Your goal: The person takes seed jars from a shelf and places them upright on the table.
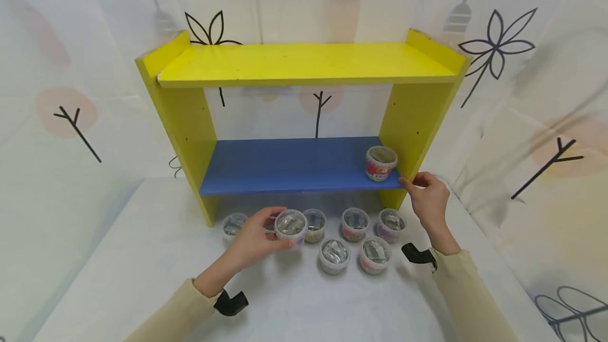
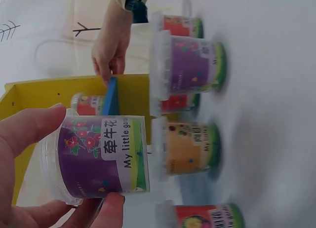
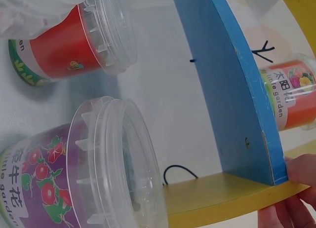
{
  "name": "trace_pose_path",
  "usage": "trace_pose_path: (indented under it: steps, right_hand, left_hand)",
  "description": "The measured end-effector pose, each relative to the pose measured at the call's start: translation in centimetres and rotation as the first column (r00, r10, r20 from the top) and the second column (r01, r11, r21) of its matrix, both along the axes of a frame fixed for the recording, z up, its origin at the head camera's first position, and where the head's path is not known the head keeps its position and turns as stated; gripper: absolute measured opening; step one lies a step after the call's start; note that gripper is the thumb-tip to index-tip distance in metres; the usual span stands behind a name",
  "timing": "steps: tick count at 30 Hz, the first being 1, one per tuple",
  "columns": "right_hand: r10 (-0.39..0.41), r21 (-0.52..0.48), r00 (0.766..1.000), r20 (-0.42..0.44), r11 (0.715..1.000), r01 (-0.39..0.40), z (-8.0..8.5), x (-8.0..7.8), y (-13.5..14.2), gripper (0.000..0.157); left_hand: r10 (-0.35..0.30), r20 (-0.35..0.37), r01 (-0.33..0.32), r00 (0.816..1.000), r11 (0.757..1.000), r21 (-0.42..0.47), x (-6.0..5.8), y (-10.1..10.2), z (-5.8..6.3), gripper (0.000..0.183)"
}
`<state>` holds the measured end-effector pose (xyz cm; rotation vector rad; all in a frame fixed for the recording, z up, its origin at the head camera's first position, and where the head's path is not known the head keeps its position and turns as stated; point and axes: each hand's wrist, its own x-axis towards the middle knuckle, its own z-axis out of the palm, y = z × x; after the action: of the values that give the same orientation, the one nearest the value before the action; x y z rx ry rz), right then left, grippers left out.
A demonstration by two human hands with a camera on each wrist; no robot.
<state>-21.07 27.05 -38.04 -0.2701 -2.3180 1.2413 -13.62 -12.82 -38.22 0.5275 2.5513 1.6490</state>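
My left hand (image 1: 252, 239) holds a small plastic tub (image 2: 101, 156) with a clear lid and a purple flower label, raised above the table in front of the shelf. The thumb and fingers are round its sides. My right hand (image 1: 429, 202) grips the right side panel of the yellow shelf unit (image 1: 304, 62), the thumb at the corner of its blue board (image 1: 290, 165). Close to that thumb, a red-labelled tub (image 1: 379, 168) stands upright at the right end of the blue board.
Several more lidded tubs stand on the white table below the blue board, among them a purple one (image 3: 44, 173), a red one (image 3: 66, 45) and an orange one (image 2: 187, 146). A cloth (image 1: 85, 215) printed with line drawings hangs behind and at the sides.
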Motion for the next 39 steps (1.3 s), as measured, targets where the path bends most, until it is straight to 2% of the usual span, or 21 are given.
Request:
trace_pose_path:
  steps: [6, 16, 22, 31, 36, 39]
  right_hand:
    - [-0.002, 0.001, 1.000, 0.004, 1.000, 0.002, -0.1, 0.1, 0.0, 0.046]
    - [-0.001, -0.001, 1.000, 0.005, 1.000, 0.001, 0.0, 0.0, 0.0, 0.046]
    - [-0.002, -0.004, 1.000, 0.013, 1.000, 0.002, 0.0, 0.0, 0.0, 0.046]
    - [-0.003, -0.009, 1.000, -0.005, 1.000, 0.003, -0.2, -0.1, 0.0, 0.045]
    - [-0.014, -0.001, 1.000, -0.010, 1.000, 0.014, -0.3, -0.2, 0.0, 0.043]
    - [-0.014, -0.003, 1.000, 0.000, 1.000, 0.014, -0.2, -0.2, 0.0, 0.043]
  left_hand:
    - [0.001, 0.005, -0.002, 1.000, 1.000, 0.025, 0.9, -0.1, -1.8, 0.070]
    - [0.025, -0.013, -0.026, 1.000, 0.999, -0.044, 1.6, 0.4, -4.4, 0.076]
    - [0.027, -0.025, -0.028, 0.999, 0.998, -0.048, 1.8, 0.6, -5.8, 0.080]
    - [0.039, -0.025, -0.040, 0.999, 0.998, -0.038, 1.9, 0.6, -6.4, 0.080]
    - [0.020, 0.013, -0.020, 1.000, 0.999, -0.038, 1.9, 0.4, -6.1, 0.082]
    - [0.008, 0.021, -0.007, 1.000, 0.997, -0.078, 1.9, 0.0, -5.8, 0.082]
